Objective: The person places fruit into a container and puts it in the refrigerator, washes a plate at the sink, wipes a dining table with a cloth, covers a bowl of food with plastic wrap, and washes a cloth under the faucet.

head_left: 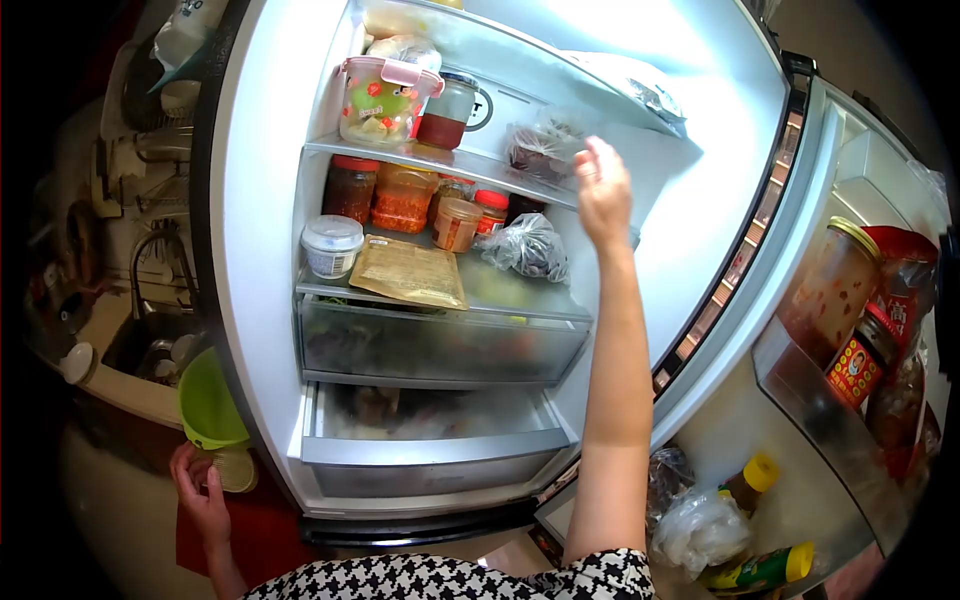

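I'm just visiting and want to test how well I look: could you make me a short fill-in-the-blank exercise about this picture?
1. The raised grip near the plastic bag is the person's ____ one.
2. The fridge door stands ____.
3. In the picture, the white tub stands to the ____ of the brown packet.
4. The basin just above the other grip is ____ in colour.

Missing words: right; open; left; green.

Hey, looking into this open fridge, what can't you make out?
All in the head view:
Upper drawer: contents blurred by its cloudy front.
Grey bag, lower shelf: the plastic obscures its contents.
Right hand: from this angle, contact with the dark bagged item is unclear.
Left hand: its fingers hide any grip on the pale dish.
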Demonstrator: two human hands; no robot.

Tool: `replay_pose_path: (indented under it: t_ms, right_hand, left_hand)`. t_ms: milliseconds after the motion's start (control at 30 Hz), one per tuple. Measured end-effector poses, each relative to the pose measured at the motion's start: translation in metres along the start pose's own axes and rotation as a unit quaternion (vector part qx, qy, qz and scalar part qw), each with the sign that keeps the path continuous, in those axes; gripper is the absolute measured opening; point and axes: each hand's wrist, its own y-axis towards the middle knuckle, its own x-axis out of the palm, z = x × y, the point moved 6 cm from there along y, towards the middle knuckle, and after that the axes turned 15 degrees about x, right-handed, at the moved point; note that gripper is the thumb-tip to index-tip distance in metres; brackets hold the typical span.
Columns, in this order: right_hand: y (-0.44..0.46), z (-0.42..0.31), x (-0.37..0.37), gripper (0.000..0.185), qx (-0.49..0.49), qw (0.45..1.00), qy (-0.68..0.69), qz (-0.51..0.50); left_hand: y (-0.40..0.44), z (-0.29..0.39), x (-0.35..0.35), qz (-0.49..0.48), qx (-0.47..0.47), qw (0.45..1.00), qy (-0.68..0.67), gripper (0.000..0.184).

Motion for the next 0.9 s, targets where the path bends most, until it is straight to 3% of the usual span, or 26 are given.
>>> replay_pose_path:
  t_ms: [67, 133, 233, 300, 433, 500, 567, 633, 700, 767, 833, 900]
  right_hand:
    - [0.027, 0.002, -0.021, 0.040, -0.065, 0.987, -0.069, 0.127]
    - [0.057, 0.008, -0.033, 0.052, -0.039, 0.983, -0.119, 0.134]
    - [0.087, 0.018, -0.031, 0.067, 0.028, 0.982, -0.164, 0.084]
    - [0.090, 0.014, -0.027, 0.069, 0.104, 0.966, -0.232, -0.039]
    - [0.098, 0.023, -0.021, 0.066, 0.153, 0.959, -0.228, -0.077]
    - [0.091, 0.019, -0.021, 0.064, 0.082, 0.971, -0.222, -0.020]
    - [0.082, 0.016, -0.029, 0.054, -0.035, 0.979, -0.159, 0.121]
    - [0.034, -0.019, -0.048, 0.030, -0.014, 0.979, 0.006, 0.203]
    - [0.000, -0.042, -0.037, 0.024, -0.013, 0.986, 0.151, 0.069]
    - [-0.034, -0.067, -0.008, 0.020, -0.013, 0.982, 0.165, -0.092]
    - [-0.064, -0.065, 0.037, 0.025, -0.017, 0.964, 0.052, -0.258]
    - [-0.103, -0.061, 0.078, 0.035, -0.033, 0.885, -0.046, -0.462]
  left_hand:
    - [-0.002, -0.003, 0.000, -0.003, 0.002, 1.000, -0.004, 0.035]
    - [-0.003, -0.002, -0.001, 0.011, 0.003, 1.000, 0.009, 0.036]
    - [-0.007, -0.005, -0.009, 0.007, -0.003, 0.999, 0.033, 0.036]
    - [-0.013, -0.009, -0.013, 0.009, -0.019, 0.999, 0.037, 0.037]
    - [-0.027, -0.020, -0.023, 0.016, -0.066, 0.997, 0.031, 0.037]
    - [-0.037, -0.026, -0.028, 0.018, -0.085, 0.996, 0.034, 0.037]
    - [-0.043, -0.030, -0.031, 0.020, -0.097, 0.994, 0.040, 0.036]
    - [-0.043, -0.028, -0.030, 0.011, -0.123, 0.991, 0.056, 0.036]
    - [-0.043, -0.025, -0.026, 0.007, -0.135, 0.989, 0.057, 0.036]
    - [-0.041, -0.028, -0.021, -0.003, -0.127, 0.991, 0.042, 0.037]
    - [-0.041, -0.032, -0.013, -0.011, -0.120, 0.993, 0.006, 0.038]
    - [-0.039, -0.028, -0.006, -0.012, -0.122, 0.992, 0.013, 0.039]
